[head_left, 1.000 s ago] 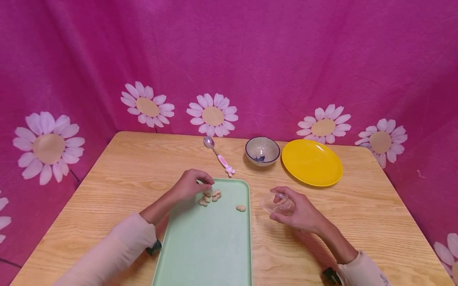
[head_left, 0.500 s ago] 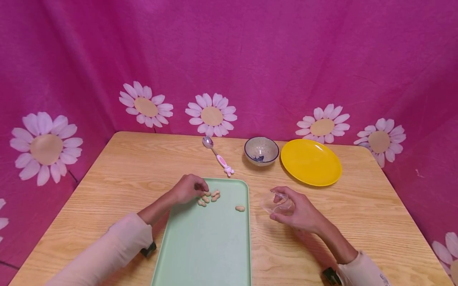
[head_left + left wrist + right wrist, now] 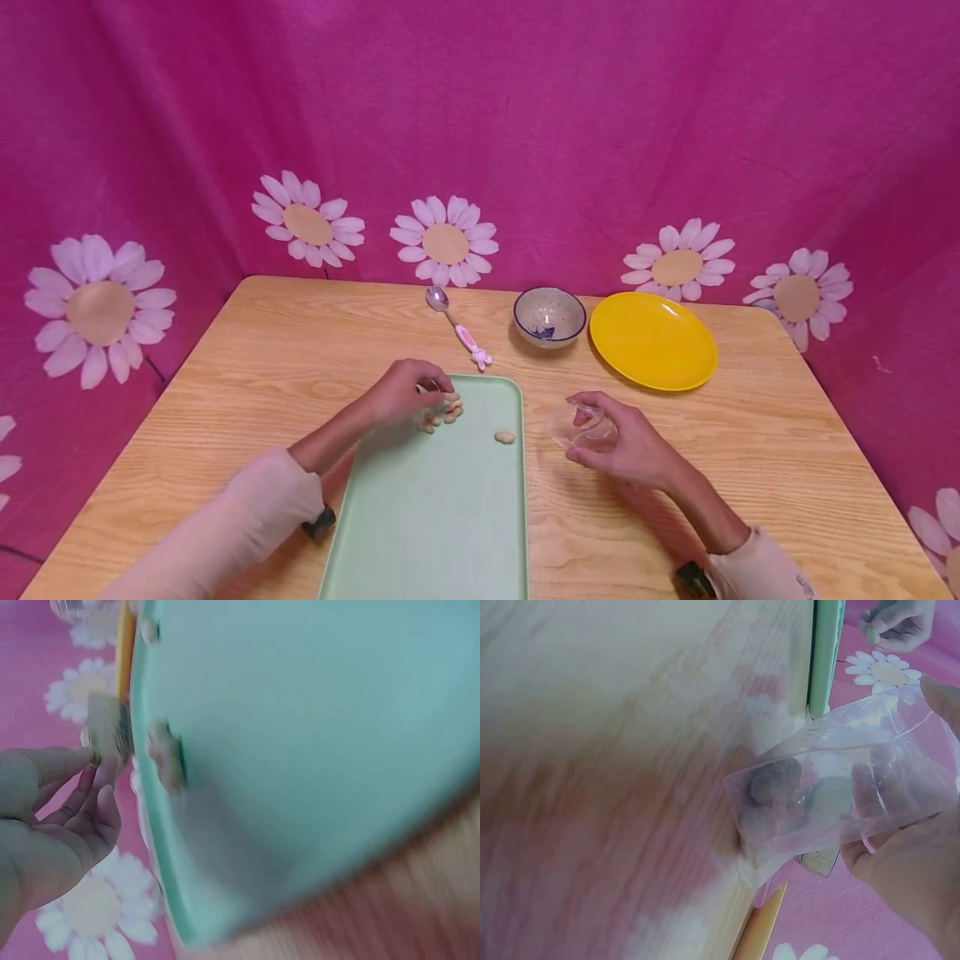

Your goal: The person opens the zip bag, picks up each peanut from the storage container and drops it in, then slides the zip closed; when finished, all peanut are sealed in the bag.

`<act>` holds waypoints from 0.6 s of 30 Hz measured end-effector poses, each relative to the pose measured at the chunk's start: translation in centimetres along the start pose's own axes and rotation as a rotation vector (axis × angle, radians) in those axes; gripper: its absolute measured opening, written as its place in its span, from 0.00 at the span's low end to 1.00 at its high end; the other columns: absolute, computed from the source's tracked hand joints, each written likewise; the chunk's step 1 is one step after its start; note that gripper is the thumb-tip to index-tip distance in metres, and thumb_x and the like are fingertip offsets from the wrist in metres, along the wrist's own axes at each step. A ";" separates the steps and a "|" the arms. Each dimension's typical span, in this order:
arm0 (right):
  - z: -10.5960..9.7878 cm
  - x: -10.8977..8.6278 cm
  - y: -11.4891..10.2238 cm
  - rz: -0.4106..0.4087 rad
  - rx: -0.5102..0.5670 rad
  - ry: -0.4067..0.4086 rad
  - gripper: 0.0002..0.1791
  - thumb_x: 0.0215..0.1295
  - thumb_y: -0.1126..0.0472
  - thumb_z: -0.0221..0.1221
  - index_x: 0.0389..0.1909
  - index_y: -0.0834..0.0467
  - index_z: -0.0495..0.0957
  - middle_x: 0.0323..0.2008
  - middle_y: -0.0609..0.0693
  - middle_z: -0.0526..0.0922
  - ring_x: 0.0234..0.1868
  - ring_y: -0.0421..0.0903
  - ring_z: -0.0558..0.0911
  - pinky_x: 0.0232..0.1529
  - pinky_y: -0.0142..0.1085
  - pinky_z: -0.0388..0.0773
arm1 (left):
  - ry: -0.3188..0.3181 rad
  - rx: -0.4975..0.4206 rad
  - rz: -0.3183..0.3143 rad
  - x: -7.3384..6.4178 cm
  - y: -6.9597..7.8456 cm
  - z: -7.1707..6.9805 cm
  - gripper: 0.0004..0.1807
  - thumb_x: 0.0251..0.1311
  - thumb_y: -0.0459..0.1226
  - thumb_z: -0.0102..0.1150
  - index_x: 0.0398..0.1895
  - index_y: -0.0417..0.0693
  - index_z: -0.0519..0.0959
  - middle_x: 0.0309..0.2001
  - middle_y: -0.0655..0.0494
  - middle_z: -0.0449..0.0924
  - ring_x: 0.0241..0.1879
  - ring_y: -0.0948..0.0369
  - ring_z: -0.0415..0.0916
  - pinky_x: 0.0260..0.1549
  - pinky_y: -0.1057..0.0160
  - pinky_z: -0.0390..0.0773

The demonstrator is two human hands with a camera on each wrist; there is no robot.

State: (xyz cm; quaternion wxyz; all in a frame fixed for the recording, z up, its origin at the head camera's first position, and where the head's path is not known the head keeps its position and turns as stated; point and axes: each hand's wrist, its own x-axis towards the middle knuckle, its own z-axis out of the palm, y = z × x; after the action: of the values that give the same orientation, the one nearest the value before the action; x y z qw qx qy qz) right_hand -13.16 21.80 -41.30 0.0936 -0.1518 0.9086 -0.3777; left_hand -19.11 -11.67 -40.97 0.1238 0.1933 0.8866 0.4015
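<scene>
My left hand (image 3: 401, 393) is over the far end of the pale green tray (image 3: 442, 508), just above a small cluster of peanuts (image 3: 453, 412). Its thumb and fingers pinch a small tan peanut (image 3: 871, 632), seen in the right wrist view. One more peanut (image 3: 504, 437) lies apart near the tray's right rim. My right hand (image 3: 630, 442) grips a clear plastic bag (image 3: 832, 757), fingers and thumb spread round its mouth, beside the tray over the wooden table. Blurred brownish lumps (image 3: 775, 781) show through the bag towards its bottom.
A spoon (image 3: 465, 337) with a pink rabbit handle lies behind the tray. Further right stand a speckled bowl (image 3: 543, 317) with a dark blue rim and a yellow plate (image 3: 652, 342). A magenta curtain (image 3: 525, 142) with daisies hangs behind the table (image 3: 247, 350).
My left hand went down to the peanut cluster, then rose slightly and shifted right with a peanut between its fingertips. The right hand and the bag stayed in place.
</scene>
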 end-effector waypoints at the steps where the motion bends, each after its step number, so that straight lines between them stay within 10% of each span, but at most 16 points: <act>1: 0.0 0.0 0.0 -0.001 -0.001 0.002 0.37 0.48 0.47 0.71 0.60 0.48 0.67 0.43 0.44 0.78 0.47 0.46 0.76 0.51 0.45 0.75 | -0.016 -0.011 0.010 0.0 0.4 0.2 0.05 0.57 0.33 0.63 0.35 0.49 0.84 0.34 0.56 0.83 0.35 0.62 0.77 0.35 0.65 0.78; 18: 0.1 0.1 -0.1 -0.011 -0.015 0.008 0.37 0.48 0.48 0.70 0.60 0.48 0.68 0.42 0.44 0.78 0.47 0.45 0.76 0.52 0.48 0.73 | -0.071 -0.113 0.147 1.2 6.5 5.1 0.07 0.58 0.33 0.62 0.40 0.48 0.84 0.36 0.58 0.83 0.35 0.66 0.75 0.34 0.72 0.76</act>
State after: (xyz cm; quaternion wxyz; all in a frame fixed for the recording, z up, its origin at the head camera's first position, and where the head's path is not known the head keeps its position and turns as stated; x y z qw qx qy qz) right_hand -13.15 21.61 -41.29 0.0866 -0.1561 0.9109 -0.3720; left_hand -16.69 -3.85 -39.39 0.1360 0.2647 0.8410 0.4518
